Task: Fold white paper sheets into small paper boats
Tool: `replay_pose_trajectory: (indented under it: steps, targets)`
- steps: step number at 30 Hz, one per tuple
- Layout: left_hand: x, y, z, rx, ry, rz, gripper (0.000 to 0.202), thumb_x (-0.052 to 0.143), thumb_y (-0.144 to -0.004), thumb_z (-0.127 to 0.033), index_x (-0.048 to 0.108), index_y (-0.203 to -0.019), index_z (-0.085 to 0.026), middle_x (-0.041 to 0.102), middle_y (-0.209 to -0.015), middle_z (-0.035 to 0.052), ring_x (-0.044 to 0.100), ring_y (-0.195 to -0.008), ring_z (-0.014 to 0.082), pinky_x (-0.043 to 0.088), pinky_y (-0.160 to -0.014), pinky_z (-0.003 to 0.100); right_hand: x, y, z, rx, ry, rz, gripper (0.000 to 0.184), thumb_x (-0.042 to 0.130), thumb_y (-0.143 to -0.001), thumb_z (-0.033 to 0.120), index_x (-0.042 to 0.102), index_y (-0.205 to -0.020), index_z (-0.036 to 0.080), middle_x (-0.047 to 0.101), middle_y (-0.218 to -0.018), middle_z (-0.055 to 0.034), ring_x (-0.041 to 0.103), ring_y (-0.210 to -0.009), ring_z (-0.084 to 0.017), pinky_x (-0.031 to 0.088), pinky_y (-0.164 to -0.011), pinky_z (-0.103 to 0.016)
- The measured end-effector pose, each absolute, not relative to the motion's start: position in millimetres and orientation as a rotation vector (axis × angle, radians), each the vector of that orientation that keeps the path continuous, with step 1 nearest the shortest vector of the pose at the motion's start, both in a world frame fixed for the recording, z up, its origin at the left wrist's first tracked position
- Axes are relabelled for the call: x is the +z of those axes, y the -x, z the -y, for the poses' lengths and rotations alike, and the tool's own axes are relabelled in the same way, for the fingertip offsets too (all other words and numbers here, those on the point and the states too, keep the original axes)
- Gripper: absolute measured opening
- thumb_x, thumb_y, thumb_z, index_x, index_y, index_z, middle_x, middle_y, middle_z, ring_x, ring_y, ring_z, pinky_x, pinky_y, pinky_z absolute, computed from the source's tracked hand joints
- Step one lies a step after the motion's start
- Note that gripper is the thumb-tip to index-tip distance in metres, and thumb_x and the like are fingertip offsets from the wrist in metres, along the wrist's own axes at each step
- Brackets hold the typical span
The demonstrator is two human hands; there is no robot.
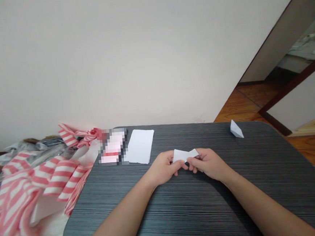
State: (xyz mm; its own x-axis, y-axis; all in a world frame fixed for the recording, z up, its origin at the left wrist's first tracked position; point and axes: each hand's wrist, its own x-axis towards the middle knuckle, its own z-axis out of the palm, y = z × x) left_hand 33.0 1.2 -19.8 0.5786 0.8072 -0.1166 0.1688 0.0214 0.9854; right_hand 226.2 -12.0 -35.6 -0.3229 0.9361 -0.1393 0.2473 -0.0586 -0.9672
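Dark, finely streaked tabletop (187, 214) fills the near part of the view, both bare forearms reaching in over it. Above its middle, the left hand (163, 168) and the right hand (211, 164) pinch a small folded white paper (180, 154) between thumbs and fingers, one at each end, a notch showing in its upper edge. Striped red-and-white cloth (55, 175) lies heaped with other fabric off the tabletop's left side. Toward the tabletop's far left corner lie white sheets (141, 146), and just beside them a pinkish item (113, 147), blurred out. Near its far right corner stands a pointed folded paper piece (236, 129). Past its far edge rises a pale wall (142, 61), with wooden floor (234, 104) beyond to the right.
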Motion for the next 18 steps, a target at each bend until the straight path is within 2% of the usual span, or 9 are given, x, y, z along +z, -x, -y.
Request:
replay_pose_trajectory:
  steps: [4,11,18]
  targets:
    - [-18.7,-32.9,-1.4,0.604,-1.497,-0.863,0.018,0.052,-0.081,-0.024,0.064,-0.079,-0.011,0.062,-0.073,0.0025,0.047,-0.051,0.0060,0.037,-0.048,0.018,-37.1,-224.9,12.3,1.460,1.281,1.579,0.019,0.058,-0.081,0.030,0.062,-0.072,0.015,0.062,-0.058,-0.0012,0.054,-0.048,-0.010,0.036,-0.041,-0.019]
    - [-18.6,-34.1,-1.1,0.603,-1.496,-0.857,0.017,0.052,-0.081,-0.024,0.063,-0.079,-0.011,0.063,-0.075,0.0031,0.047,-0.052,0.0059,0.038,-0.048,0.017,-35.8,-224.8,12.2,1.469,1.224,1.638,0.018,0.059,-0.080,0.030,0.065,-0.072,0.015,0.062,-0.061,-0.0012,0.055,-0.053,-0.011,0.045,-0.053,-0.023]
    - [-16.9,-33.5,-0.7,0.558,-1.507,-0.858,0.019,0.051,-0.081,-0.025,0.064,-0.082,-0.012,0.067,-0.075,0.0043,0.050,-0.052,0.0071,0.039,-0.048,0.018,-37.6,-227.5,11.4,1.363,1.256,1.675,0.021,0.056,-0.082,0.029,0.063,-0.067,0.016,0.063,-0.058,-0.0014,0.055,-0.051,-0.013,0.044,-0.051,-0.024]
